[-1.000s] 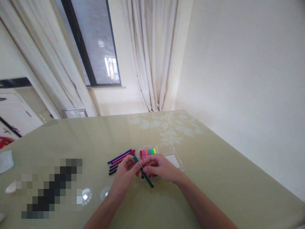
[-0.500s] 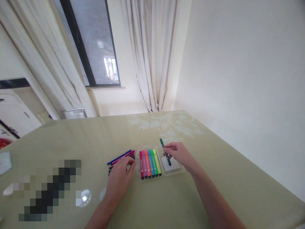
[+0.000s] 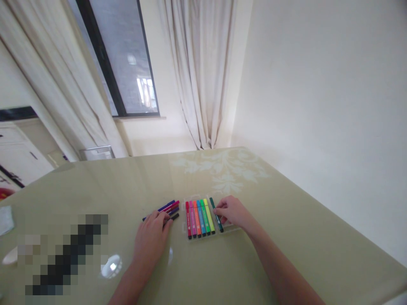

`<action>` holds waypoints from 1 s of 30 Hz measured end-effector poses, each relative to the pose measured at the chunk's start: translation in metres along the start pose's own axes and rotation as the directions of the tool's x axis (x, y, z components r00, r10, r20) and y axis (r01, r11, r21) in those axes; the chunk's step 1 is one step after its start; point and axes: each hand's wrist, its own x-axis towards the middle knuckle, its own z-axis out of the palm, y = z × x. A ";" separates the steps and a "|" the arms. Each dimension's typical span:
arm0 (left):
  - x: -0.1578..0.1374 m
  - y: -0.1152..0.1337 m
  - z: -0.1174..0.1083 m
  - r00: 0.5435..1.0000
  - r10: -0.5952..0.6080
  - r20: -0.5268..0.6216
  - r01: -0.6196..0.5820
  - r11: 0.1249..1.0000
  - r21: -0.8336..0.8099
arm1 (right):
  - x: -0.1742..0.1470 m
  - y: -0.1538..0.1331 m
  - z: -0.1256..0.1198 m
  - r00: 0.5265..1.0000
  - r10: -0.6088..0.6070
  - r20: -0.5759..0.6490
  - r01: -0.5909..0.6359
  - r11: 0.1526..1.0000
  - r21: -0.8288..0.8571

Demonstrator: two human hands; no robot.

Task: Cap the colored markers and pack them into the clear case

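My right hand (image 3: 234,212) pinches a dark green marker (image 3: 219,223), which lies low over the case beside the yellow marker (image 3: 209,217). The clear plastic case (image 3: 199,196) lies open on the table, with several coloured markers in a row in its left half. Its right half is partly covered by my right hand. On the left, my left hand (image 3: 151,233) has its fingers closed on a black marker (image 3: 175,216). Beyond those fingers lie several loose markers, among them a blue marker (image 3: 168,206) and a crimson marker (image 3: 174,204); my hand partly hides them.
The pale green glossy table (image 3: 203,271) reaches back toward a window (image 3: 127,59) and curtains (image 3: 203,76). A white wall (image 3: 318,106) borders its right side. A pixelated dark patch (image 3: 70,254) covers something at the left.
My right hand has lowered the dark green marker and brought it left, next to the row. My left hand has shifted slightly left and down, and the black marker now shows at its fingertips.
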 end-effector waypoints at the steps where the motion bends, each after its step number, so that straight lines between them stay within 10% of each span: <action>1: 0.000 0.000 0.000 1.000 0.011 -0.004 -0.011 1.000 -0.008 | 0.000 0.000 0.001 1.000 0.005 -0.008 -0.005 1.000 -0.006; 10: 0.006 -0.003 -0.002 0.996 -0.057 -0.066 0.029 0.930 -0.366 | -0.004 -0.008 -0.003 0.999 0.023 -0.034 -0.031 0.970 -0.242; 15: 0.009 0.004 -0.006 0.991 -0.123 0.057 0.117 0.556 -0.823 | -0.008 -0.018 -0.005 0.986 -0.012 -0.168 -0.037 0.958 -0.285; 20: 0.003 0.020 -0.005 0.984 -0.039 0.173 0.177 0.297 -0.938 | -0.023 -0.045 0.013 0.941 -0.309 -0.138 0.307 0.951 -0.033; 30: -0.002 0.038 -0.001 0.981 -0.019 0.193 0.191 0.273 -0.943 | -0.039 -0.058 0.044 0.894 -0.444 0.059 0.410 0.864 0.292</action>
